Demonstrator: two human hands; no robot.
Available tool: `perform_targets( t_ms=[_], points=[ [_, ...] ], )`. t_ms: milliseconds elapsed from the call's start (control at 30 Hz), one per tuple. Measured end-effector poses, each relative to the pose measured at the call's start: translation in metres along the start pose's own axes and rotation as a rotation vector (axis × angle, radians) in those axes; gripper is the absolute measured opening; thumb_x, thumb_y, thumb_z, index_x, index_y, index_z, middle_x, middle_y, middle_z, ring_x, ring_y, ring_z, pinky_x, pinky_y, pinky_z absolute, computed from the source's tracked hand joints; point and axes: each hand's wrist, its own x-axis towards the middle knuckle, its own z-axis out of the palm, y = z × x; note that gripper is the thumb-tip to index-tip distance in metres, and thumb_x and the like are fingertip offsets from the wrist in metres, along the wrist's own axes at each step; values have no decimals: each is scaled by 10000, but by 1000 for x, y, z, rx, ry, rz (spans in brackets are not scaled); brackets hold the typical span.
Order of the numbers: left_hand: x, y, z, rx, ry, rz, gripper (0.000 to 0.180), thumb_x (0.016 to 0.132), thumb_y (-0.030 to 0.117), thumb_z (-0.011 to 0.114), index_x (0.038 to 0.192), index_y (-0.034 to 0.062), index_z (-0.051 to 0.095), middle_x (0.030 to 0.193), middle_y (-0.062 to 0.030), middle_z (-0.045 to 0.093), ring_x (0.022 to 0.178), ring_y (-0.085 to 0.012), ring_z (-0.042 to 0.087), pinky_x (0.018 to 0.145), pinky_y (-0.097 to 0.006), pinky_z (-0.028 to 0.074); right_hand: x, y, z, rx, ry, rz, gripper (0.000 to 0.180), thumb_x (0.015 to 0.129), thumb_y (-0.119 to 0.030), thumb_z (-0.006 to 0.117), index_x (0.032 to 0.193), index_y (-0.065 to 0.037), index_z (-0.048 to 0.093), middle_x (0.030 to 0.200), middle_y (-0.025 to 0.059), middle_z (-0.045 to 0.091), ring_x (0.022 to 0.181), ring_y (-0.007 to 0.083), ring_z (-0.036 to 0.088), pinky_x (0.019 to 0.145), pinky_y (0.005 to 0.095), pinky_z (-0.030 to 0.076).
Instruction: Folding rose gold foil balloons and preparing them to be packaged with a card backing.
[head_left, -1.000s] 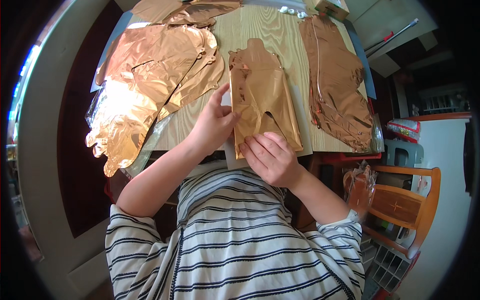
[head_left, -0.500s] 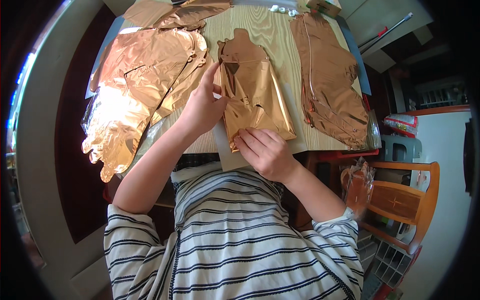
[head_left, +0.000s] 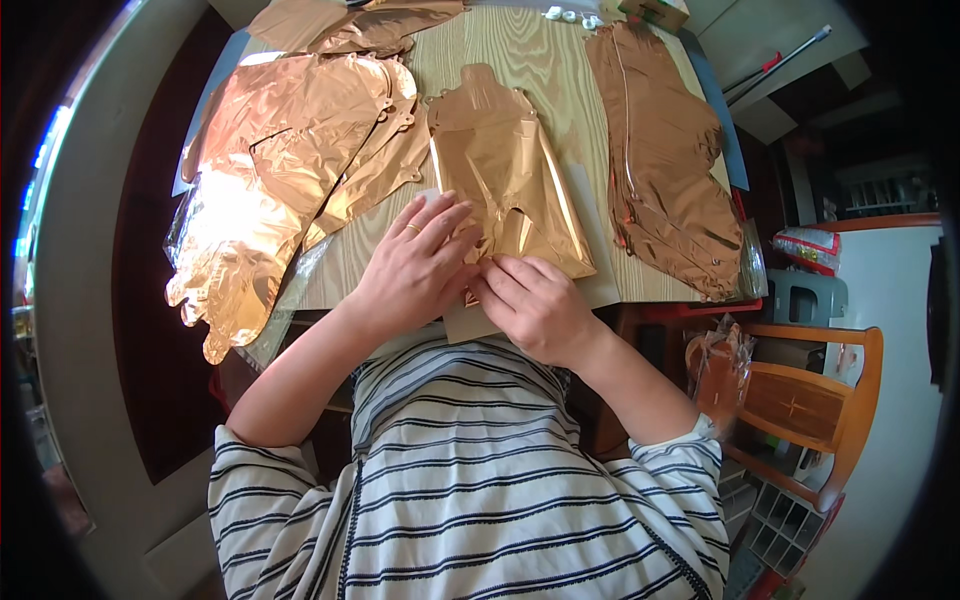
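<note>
The golden foil piece [head_left: 488, 150] lies near the front of the wooden table [head_left: 520, 35], over a pale sheet [head_left: 468, 326] and between the crinkled foil stack [head_left: 300, 130] on the left and the darker foil stack [head_left: 665, 165] on the right; its long axis runs away from the person, leaning a little to the left at the far end; the narrow rounded tab points to the far side of the table, the broad end faces the striped shirt [head_left: 460, 470].

The left hand [head_left: 420, 258] comes in from the lower left, back upward, a ring [head_left: 413, 227] on one finger, its spread fingers resting over the foil's lower left edge; the right hand [head_left: 535, 305] comes from the lower right, knuckles up, its fingers bunched and clamped on the near edge, just beside the left fingertips; creases fan upward from there.

Both hands cover the foil's near left corner; the right thumb is hidden; whether the left thumb and fingers close on the foil, I cannot tell; the stack at the far left is cut off by the upper edge; glare washes out part of the crinkled one.
</note>
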Motion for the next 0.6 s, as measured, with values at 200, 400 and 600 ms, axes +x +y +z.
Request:
perform_targets(
  t_ms=[200,400,600],
  points=[
    [-9,-6,7,-18,-13,-61,545,896,256,717,1381,45,587,1439,-172,543,1403,-358,470,1179,-512,345,3,-8,-12,209,-59,202,372,839,-213,713,1139,7,705,1183,149,684,1118,307,641,947,430,506],
    [-4,-4,1,-17,-54,-45,632,878,420,721,1356,30,583,1418,-188,538,1404,-375,458,1184,-542,325,17,6,-8,88,-28,413,559,937,-298,677,1393,4,560,1431,191,550,1371,364,477,1173,514,320],
    [-3,0,1,-18,-97,-74,739,844,440,750,1426,41,533,1464,-193,503,1428,-393,423,1192,-574,295,-7,19,14,-55,-187,604,779,992,-448,568,1547,50,342,1628,246,306,1528,395,255,1242,587,124]
  ],
)
